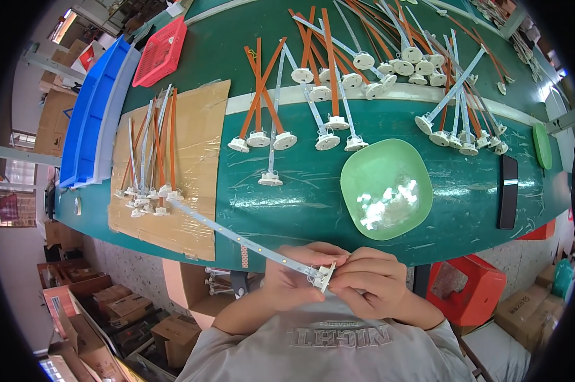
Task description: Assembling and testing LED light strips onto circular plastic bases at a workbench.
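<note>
Close to my chest, my left hand (295, 280) grips a long pale strip with small dots (236, 236) near its end. My right hand (371, 280) pinches a small white connector piece (324, 277) at that same end. The strip runs up and to the left over the green table's (300, 191) near edge toward a pile of similar strips (149, 153) on a cardboard sheet (195, 159). A green bowl (357, 210) with small white parts (389, 204) sits just beyond my hands.
Several orange and white strips with round white caps (338, 83) lie across the table's middle and far right. Blue bins (96, 114) and a red basket (161, 53) stand at the left. A black bar (508, 191) lies right. A red stool (469, 290) and cardboard boxes (109, 305) are below.
</note>
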A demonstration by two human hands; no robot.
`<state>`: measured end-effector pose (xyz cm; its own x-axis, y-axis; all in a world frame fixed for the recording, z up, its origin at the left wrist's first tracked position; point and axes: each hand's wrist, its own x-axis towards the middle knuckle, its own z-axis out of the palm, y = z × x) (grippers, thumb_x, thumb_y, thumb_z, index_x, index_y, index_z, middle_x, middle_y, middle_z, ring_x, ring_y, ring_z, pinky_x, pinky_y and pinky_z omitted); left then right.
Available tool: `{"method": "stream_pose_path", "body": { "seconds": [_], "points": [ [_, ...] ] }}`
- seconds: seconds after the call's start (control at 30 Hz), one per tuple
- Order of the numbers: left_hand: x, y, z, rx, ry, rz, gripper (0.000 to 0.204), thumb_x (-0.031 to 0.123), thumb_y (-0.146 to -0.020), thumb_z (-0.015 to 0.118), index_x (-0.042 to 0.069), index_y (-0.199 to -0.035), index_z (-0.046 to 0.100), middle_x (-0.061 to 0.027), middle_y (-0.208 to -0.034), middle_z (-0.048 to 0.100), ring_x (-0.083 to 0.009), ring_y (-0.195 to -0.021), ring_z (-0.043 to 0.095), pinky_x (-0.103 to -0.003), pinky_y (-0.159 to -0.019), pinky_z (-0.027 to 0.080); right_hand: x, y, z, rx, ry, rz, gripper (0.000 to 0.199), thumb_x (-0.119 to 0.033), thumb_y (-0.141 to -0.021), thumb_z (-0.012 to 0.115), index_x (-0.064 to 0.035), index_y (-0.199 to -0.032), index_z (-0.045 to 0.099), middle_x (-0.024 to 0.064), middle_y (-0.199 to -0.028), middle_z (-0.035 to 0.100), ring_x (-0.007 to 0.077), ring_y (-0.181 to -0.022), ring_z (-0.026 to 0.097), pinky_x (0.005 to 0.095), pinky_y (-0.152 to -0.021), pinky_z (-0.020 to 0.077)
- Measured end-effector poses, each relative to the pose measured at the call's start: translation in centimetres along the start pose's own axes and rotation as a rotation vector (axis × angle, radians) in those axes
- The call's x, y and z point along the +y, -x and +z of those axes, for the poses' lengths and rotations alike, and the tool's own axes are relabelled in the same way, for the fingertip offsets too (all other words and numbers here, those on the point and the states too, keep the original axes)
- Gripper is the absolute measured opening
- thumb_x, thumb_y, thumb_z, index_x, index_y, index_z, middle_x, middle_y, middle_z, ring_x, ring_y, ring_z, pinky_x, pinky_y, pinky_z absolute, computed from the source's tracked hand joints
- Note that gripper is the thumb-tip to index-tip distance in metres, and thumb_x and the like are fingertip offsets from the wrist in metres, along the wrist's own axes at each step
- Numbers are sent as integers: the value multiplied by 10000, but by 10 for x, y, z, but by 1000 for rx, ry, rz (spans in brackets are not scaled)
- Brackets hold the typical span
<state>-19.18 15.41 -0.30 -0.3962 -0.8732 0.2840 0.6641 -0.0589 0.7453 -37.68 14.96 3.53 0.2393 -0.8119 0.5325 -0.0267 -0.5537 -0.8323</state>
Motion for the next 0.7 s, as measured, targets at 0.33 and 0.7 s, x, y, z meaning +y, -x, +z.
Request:
{"method": "stream_pose_path", "body": {
  "seconds": [0.33, 0.7],
  "points": [
    [11, 5, 8, 94, -144, -81, 539, -35, -780, 793, -31, -1286, 608, -218, -1258, 632, -255, -1216, 586, -364, -972, 499, 1, -3, -3, -79, -17, 68, 204, 91, -669, 758, 8, -850, 718, 110, -765, 696, 245, -664, 659, 296, -585, 523],
    [165, -24, -51, 552, -1586, -235, 376, 136, -799, 781, -17, -1127, 681, -67, -822, 707, -141, -716, 643, -300, -651, 516, 0, -17, -14, -47, 150, -49, 171, 26, -680, 763, -13, -832, 695, 109, -785, 713, 253, -670, 668, 319, -608, 522]
  ]
}}
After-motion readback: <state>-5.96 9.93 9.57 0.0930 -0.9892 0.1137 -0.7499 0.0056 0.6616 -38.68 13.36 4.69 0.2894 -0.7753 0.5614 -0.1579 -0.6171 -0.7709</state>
